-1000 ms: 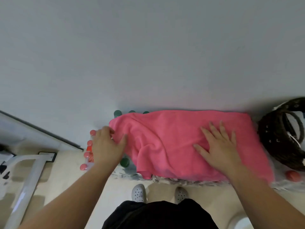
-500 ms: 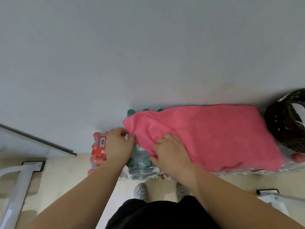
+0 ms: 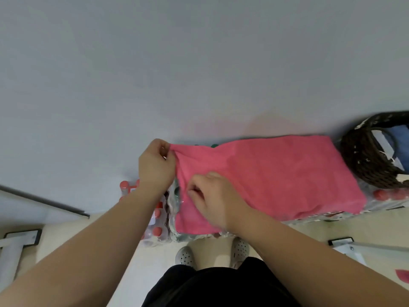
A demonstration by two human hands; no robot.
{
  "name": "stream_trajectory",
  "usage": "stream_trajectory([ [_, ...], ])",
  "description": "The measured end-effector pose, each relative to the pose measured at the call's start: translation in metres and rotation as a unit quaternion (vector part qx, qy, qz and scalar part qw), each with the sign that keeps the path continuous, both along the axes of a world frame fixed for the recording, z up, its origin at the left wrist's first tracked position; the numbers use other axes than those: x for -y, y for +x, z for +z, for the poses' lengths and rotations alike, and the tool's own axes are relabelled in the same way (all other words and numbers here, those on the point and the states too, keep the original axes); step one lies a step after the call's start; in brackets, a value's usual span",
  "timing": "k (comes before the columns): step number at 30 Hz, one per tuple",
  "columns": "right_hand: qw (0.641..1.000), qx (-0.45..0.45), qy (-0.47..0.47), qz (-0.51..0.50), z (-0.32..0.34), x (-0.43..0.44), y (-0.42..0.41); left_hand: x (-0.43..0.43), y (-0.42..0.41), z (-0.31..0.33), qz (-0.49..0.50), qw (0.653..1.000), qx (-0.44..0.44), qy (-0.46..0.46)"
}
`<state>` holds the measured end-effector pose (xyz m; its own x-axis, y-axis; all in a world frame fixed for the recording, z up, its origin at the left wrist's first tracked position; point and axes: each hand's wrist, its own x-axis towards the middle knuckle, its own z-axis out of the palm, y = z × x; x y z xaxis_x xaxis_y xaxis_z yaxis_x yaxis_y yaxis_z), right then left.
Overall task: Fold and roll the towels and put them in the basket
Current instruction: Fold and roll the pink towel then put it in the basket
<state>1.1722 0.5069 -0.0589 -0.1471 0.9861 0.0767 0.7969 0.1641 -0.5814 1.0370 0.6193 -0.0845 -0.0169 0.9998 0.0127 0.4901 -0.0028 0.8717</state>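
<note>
Two pinch grips we record on the pink towel (image 3: pixel 276 173) beside the basket (image 3: pixel 363 165): left hand (image 3: pixel 155 165) and right hand (image 3: pixel 212 196), both at the end farthest from it.

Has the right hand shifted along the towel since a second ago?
Yes. The right hand has gone left along the pink towel, away from the basket, and now pinches it near the left hand.

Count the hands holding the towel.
2. Left hand pinches the far left corner of the towel; right hand pinches its left edge, nearer the person.
</note>
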Motion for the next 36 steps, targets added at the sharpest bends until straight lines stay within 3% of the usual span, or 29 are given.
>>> stream_trajectory([
  [2, 0.995, -0.055, -0.069, 0.042, 0.005, -0.002, -0.009, -0.015, -0.006, 0.003, 0.000, 1.000, -0.010, -0.015],
  [4, 0.986, -0.056, -0.143, 0.068, -0.001, 0.001, -0.011, -0.021, -0.014, -0.002, -0.022, 0.997, -0.032, -0.060],
  [8, 0.996, 0.041, -0.072, 0.026, -0.018, 0.005, 0.002, -0.002, -0.034, -0.026, -0.047, 0.979, -0.052, -0.191],
  [10, 0.986, 0.132, -0.100, -0.018, -0.021, 0.003, 0.012, 0.018, -0.040, -0.036, -0.048, 0.969, -0.041, -0.237],
  [13, 0.959, 0.210, -0.192, -0.017, -0.027, -0.002, 0.018, 0.049, -0.044, -0.044, -0.062, 0.966, 0.016, -0.251],
  [19, 0.960, 0.244, -0.136, -0.029, -0.021, -0.026, 0.008, 0.084, -0.046, -0.042, -0.088, 0.967, 0.022, -0.236],
  [24, 0.935, 0.273, -0.220, 0.057, -0.028, -0.045, -0.013, 0.088, -0.067, -0.032, -0.127, 0.946, 0.051, -0.293],
  [30, 0.929, 0.355, -0.105, 0.011, -0.027, -0.028, -0.041, 0.096, -0.086, -0.032, -0.104, 0.929, 0.072, -0.348],
  [36, 0.930, 0.356, -0.049, 0.082, -0.027, -0.068, -0.062, 0.101, -0.087, -0.041, -0.094, 0.931, 0.094, -0.339],
])
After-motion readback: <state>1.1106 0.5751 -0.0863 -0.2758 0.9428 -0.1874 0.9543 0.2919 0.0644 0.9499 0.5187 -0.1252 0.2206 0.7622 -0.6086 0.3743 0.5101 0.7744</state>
